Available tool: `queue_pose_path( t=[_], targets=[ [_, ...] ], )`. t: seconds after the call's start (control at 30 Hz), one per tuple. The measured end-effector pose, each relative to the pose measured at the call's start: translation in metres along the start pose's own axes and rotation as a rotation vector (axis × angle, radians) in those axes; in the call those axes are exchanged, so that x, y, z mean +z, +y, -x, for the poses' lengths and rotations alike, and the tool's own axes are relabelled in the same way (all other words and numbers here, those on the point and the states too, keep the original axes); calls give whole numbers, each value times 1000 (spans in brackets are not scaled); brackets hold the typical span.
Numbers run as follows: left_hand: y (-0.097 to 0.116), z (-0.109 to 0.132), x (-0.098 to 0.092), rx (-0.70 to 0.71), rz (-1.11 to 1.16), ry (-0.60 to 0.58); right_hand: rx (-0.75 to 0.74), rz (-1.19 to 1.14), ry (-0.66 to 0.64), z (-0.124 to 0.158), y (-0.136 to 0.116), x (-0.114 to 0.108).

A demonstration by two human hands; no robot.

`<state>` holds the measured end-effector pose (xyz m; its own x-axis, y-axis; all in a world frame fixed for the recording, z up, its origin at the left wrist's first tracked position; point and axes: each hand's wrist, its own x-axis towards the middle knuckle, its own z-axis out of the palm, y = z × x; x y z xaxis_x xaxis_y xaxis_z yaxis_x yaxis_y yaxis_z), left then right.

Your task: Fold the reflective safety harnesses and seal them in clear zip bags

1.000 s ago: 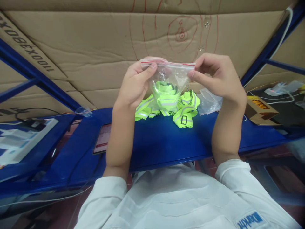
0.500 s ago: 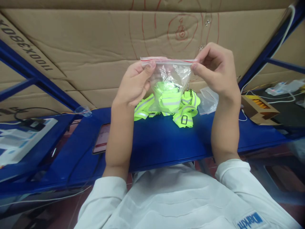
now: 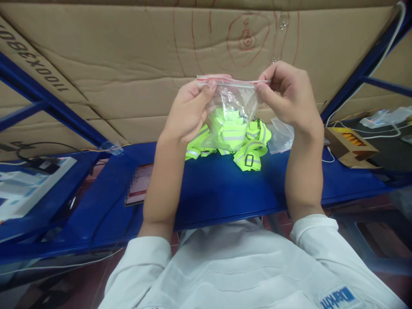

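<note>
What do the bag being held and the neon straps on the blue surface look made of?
The bag: thin clear plastic film, glossy; it crinkles, glints and shows its contents through. The neon straps: probably woven fabric webbing, matte, limp, with grey, perhaps reflective, stripes.

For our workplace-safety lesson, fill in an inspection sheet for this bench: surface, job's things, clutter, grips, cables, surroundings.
Surface: blue table, things lying along its far side.
Job's things: clear zip bag with a red-lined top, neon strap folded inside; loose neon straps on the table behind it.
Clutter: empty clear bags, small cardboard box, phone lying flat.
Grips: left hand and right hand each pinch the zip bag's top edge, above the table.
Cables: white cable along the right frame; black cable at left.
Surroundings: cardboard sheet with red scribbles behind a blue frame.
</note>
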<state>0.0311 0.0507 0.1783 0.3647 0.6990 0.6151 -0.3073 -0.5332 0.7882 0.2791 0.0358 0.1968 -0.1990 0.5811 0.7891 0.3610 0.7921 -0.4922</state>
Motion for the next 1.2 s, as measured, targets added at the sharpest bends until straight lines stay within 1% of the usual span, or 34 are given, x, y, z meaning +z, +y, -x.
queue_pose_path(
  t=[0.1, 0.23, 0.33, 0.43, 0.6, 0.73, 0.83, 0.9, 1.0, 1.07, 1.13, 1.2],
  targets=[
    [-3, -1, -1, 17, 20, -10, -27, 3, -4, 0, 2, -1],
    [-3, 1, 4, 35, 54, 21, -71, 24, -59, 1, -2, -2],
    [-1, 2, 9, 30, 86, -5, -50, 99, -86, 1, -6, -3],
    [0, 2, 10, 38, 78, -18, -24, 153, -86, 2, -8, -3],
    [-2, 2, 10, 36, 62, -47, -34, 141, -112, 3, -11, 1],
    [-3, 2, 12, -1, -60, -56, -31, 166, -153, 4, -18, 0],
    [-5, 1, 11, -40, -157, -47, 36, 191, -194, 5, -22, -4],
    [-6, 1, 10, -39, -190, -55, 64, 172, -207, 5, -23, -4],
    [-7, 1, 9, -5, -192, -116, 55, 135, -207, 4, -22, -2],
    [-8, 1, 9, 10, -205, -143, 44, 151, -217, 3, -21, -1],
    [-10, 0, 8, 38, -243, -138, 74, 197, -267, 3, -22, -2],
    [-13, -1, 6, 96, -311, -129, 145, 235, -304, 3, -24, -4]
  ],
)
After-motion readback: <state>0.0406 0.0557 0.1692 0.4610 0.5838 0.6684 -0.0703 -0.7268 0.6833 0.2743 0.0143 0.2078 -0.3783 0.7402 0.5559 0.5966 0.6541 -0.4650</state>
